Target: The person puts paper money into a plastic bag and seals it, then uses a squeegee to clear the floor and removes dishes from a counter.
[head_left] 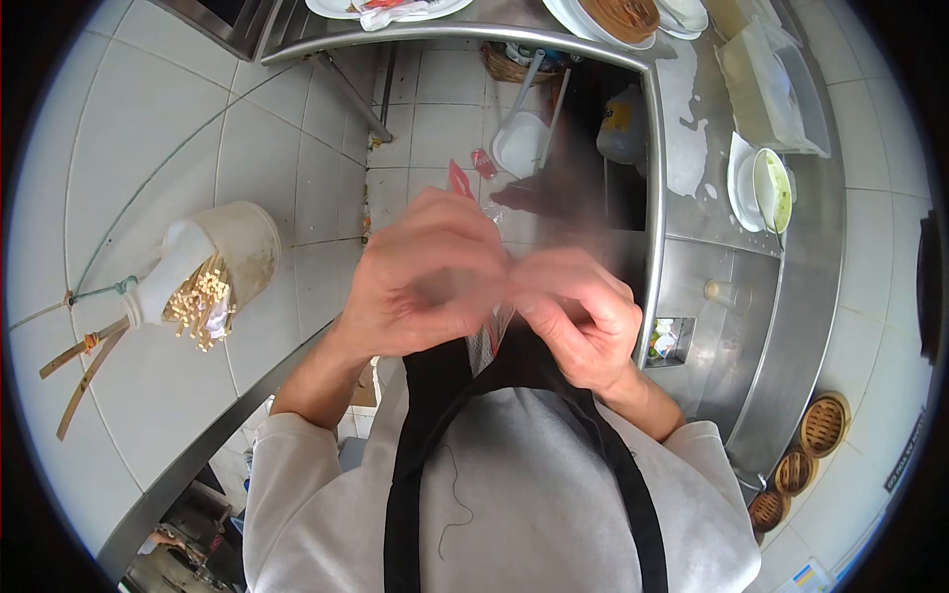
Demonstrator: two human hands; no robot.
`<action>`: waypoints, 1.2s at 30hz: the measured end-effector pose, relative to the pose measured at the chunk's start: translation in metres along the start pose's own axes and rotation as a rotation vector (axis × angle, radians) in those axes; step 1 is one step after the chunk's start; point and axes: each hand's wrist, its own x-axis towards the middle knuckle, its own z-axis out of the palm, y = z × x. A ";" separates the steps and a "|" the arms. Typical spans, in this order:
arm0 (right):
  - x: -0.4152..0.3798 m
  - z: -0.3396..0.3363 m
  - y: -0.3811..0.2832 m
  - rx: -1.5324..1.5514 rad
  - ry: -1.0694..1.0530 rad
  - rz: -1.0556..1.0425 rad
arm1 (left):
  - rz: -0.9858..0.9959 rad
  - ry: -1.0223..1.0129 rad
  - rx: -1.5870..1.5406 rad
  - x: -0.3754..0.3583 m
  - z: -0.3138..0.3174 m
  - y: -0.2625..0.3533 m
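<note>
Your left hand (425,282) and right hand (573,316) meet close in front of your chest, above a black apron (435,395) worn over a grey top, both blurred. Between them sits a small clear plastic wrapper with red print (491,336), pinched where the two hands touch; a strip of it hangs down just below your knuckles. The fingers of both hands are curled inward around that wrapper, the left ones bunched over the top, the right ones folded from the side; how tightly each grips cannot be told through the blur.

Beyond your hands, a steel tabletop (692,227) curves along the right, wet with a pale spill. On it stand a white bowl with green contents (773,188) and a clear plastic tub (766,94). Round bamboo steamers (822,423) rest at the lower right edge. At left, a white container stuffed with wooden sticks (213,282) is fixed against the tiled wall. On the tiled floor below lie a white dustpan (521,143) and a red scrap (461,180).
</note>
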 end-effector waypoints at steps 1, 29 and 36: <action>0.000 0.000 -0.002 -0.006 0.003 -0.005 | 0.022 0.014 0.023 0.001 0.001 0.003; 0.002 0.003 -0.018 -0.123 -0.102 -0.104 | -0.505 -0.459 -0.253 0.027 -0.028 0.017; 0.005 -0.006 -0.023 -0.218 -0.179 -0.128 | -0.551 -0.486 -0.345 0.027 -0.028 0.012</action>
